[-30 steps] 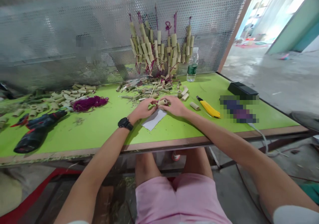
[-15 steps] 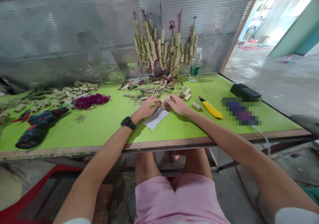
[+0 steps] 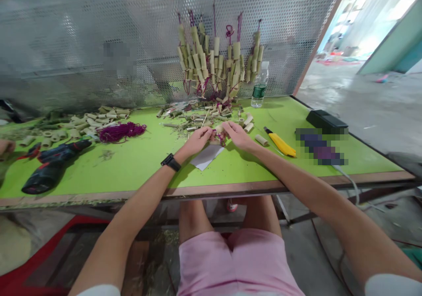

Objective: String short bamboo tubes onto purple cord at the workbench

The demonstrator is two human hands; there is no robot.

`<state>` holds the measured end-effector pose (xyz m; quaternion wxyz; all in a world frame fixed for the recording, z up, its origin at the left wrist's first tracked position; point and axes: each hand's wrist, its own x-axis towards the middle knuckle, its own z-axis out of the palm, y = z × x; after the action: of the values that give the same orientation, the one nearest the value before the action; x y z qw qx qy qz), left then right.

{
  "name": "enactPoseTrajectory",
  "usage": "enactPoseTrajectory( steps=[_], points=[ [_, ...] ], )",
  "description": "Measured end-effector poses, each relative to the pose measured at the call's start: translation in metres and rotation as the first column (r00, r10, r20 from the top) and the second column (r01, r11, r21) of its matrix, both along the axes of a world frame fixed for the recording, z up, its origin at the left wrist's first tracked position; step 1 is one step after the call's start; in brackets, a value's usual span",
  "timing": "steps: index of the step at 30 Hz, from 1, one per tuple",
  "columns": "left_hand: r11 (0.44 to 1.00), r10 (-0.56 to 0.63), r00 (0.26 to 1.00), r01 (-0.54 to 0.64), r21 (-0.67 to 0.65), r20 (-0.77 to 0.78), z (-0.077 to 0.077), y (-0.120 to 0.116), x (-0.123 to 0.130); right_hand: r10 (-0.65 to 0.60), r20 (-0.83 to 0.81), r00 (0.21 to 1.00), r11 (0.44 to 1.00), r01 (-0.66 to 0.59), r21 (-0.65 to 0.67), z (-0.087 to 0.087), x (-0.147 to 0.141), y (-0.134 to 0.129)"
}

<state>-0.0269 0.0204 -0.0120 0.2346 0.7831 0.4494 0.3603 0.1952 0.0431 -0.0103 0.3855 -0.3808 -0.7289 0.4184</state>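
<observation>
Above a white paper (image 3: pixel 207 156) on the green table, my left hand (image 3: pixel 198 141) is closed on purple string (image 3: pixel 219 137). My right hand (image 3: pixel 237 135) is closed on a pale bamboo piece (image 3: pixel 219 130), close to the left fingertips. The string runs between the hands and hangs below the bamboo piece; its finer loops are too small to follow. To the right of my right hand lie a short bamboo tube (image 3: pixel 261 139) and a yellow cutter (image 3: pixel 281 145).
A cordless drill (image 3: pixel 49 166), a purple string bundle (image 3: pixel 120 131) and bamboo tubes (image 3: pixel 82 122) lie left. Cut pieces lie behind my hands, below hanging bamboo strings (image 3: pixel 216 63). A bottle (image 3: pixel 259 89) and black box (image 3: pixel 326 121) stand right. Another person's hand (image 3: pixel 6 146) shows far left.
My right hand has shifted slightly up and its fingers have straightened a little. More purple string shows between my hands. Another person's hand has come in at the left edge.
</observation>
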Motion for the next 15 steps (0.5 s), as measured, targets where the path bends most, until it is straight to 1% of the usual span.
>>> enactPoseTrajectory(
  steps=[2,4,7,10,13,15],
  points=[
    [1.0,0.005,1.0,-0.005,-0.008,0.017,-0.001,-0.001,0.002,0.002,-0.008,1.0,1.0,-0.002,0.013,-0.001,0.0,-0.001],
    [1.0,0.025,0.999,-0.025,-0.014,0.026,-0.003,-0.002,0.004,0.011,0.009,1.0,0.998,-0.012,0.054,-0.001,0.0,-0.002],
    [0.998,0.054,0.998,-0.053,-0.02,0.034,-0.006,0.0,0.005,0.017,0.099,0.995,0.989,-0.031,0.144,0.0,0.003,-0.005],
    [0.998,0.054,0.997,-0.053,-0.028,0.051,-0.009,0.003,0.004,0.009,0.163,0.987,0.978,-0.044,0.206,0.001,0.006,-0.006],
    [0.996,0.081,0.991,-0.076,-0.043,0.108,-0.012,0.006,0.003,0.007,0.182,0.983,0.967,-0.053,0.25,0.002,0.007,-0.005],
    [0.992,0.121,0.975,-0.11,-0.068,0.185,-0.014,0.007,0.001,0.018,0.197,0.98,0.955,-0.075,0.287,0.002,0.007,-0.006]
  ],
)
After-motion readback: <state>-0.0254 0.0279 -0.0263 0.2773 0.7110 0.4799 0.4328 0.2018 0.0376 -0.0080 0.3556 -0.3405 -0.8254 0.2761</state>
